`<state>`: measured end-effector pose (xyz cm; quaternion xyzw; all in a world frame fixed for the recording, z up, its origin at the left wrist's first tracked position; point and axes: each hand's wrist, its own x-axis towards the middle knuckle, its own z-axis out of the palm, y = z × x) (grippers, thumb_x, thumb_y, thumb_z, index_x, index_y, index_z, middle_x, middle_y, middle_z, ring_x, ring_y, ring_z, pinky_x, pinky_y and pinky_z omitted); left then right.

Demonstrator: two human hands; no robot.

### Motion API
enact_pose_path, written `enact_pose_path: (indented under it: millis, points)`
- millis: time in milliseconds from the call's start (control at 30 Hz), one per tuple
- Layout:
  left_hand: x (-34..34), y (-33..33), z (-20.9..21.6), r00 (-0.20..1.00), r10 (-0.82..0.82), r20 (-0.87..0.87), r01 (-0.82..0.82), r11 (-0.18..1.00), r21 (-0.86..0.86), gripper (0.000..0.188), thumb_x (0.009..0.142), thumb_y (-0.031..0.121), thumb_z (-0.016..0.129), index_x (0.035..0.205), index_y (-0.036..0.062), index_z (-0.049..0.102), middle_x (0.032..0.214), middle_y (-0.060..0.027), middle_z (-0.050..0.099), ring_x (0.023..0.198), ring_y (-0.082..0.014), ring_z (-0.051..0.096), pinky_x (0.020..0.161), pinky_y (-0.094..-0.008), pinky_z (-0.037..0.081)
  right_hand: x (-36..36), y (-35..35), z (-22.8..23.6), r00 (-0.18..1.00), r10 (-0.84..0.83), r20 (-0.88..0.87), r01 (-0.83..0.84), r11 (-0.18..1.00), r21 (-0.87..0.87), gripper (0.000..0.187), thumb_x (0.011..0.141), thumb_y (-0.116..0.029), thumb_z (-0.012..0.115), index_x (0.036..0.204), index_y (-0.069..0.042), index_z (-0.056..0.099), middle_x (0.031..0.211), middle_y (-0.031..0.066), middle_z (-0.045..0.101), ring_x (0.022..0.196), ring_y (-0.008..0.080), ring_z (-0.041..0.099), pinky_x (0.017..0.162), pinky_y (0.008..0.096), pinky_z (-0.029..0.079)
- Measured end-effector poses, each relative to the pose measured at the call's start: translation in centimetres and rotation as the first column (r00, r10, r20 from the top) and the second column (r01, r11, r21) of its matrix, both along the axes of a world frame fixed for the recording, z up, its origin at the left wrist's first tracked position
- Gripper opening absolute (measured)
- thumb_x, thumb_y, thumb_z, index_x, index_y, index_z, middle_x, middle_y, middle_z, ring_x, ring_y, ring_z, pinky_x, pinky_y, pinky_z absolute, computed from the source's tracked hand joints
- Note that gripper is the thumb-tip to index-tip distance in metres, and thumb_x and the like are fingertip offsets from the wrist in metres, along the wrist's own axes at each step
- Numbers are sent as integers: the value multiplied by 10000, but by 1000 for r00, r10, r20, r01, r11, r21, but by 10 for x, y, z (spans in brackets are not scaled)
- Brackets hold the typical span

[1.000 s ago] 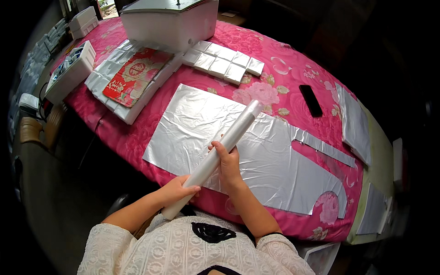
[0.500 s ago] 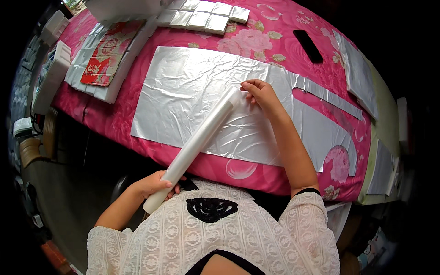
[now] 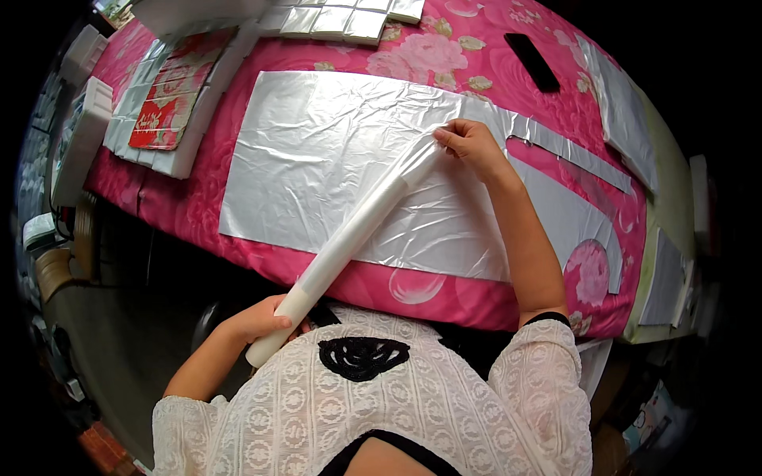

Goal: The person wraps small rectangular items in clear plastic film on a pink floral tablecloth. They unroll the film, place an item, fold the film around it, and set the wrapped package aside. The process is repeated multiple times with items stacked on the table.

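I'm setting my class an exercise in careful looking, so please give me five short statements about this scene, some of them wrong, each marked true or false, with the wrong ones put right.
1. The left hand holds the white roll near its lower end. True.
2. The black phone is in the right hand. False: it lies on the table, and the right hand pinches the roll's far end.
3. A silver sheet lies on a pink floral tablecloth. True.
4. The red patterned card lies directly on the tablecloth. False: it lies on top of a silvery stack.
5. Pink shows through gaps toward the silver sheet's right end. True.
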<state>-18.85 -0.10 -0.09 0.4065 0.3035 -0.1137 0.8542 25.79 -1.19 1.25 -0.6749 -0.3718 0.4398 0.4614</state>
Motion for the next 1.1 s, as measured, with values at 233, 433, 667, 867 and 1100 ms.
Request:
enact_pose_path:
  millis: [233, 433, 667, 867, 1100]
  points:
    - [-34, 15, 18, 969, -174, -173, 162, 983, -83, 710, 665, 426, 788, 1175, 11, 518, 940, -57, 612, 813, -126, 589, 719, -268, 500, 146, -65, -3, 873, -418, 253, 393, 908, 144, 150, 850, -144, 629, 871, 3, 642, 712, -12, 583, 584, 45, 493, 525, 194, 414]
    - [22, 58, 46, 852, -512, -109, 520, 852, 68, 568, 728, 271, 764, 1153, -29, 538, 982, -78, 636, 912, -153, 604, 813, -316, 485, 127, -52, -8, 956, -264, 128, 242, 956, 167, 162, 848, -167, 638, 883, -10, 648, 706, -25, 578, 599, 39, 493, 544, 191, 406]
    - [159, 73, 87, 751, -519, -409, 443, -64, 894, 489, 668, 254, 763, 1077, 47, 592, 967, -106, 635, 893, -291, 602, 783, -353, 473, 63, 2, -6, 983, -41, 177, 30, 997, 67, 153, 855, -166, 641, 891, -17, 645, 732, -40, 563, 635, 33, 461, 582, 182, 388]
    - [190, 52, 46, 696, -717, 34, -367, -315, 875, 522, 670, 306, 751, 1089, 56, 567, 1093, -83, 586, 988, -225, 571, 861, -387, 453, 61, 19, 3, 968, 57, 245, -57, 998, -11, 163, 846, -181, 642, 870, -20, 640, 727, -40, 560, 641, 38, 467, 579, 197, 392]
    - [172, 14, 7, 549, -818, -169, -83, -255, 963, 856, 830, 613, 399, 1334, -75, 326, 1428, -208, 297, 1354, -306, 246, 1118, -427, 146, 69, 25, 2, 983, 74, 170, -63, 996, -69, 173, 830, -177, 642, 889, -15, 635, 745, -21, 574, 652, 56, 498, 572, 215, 398]
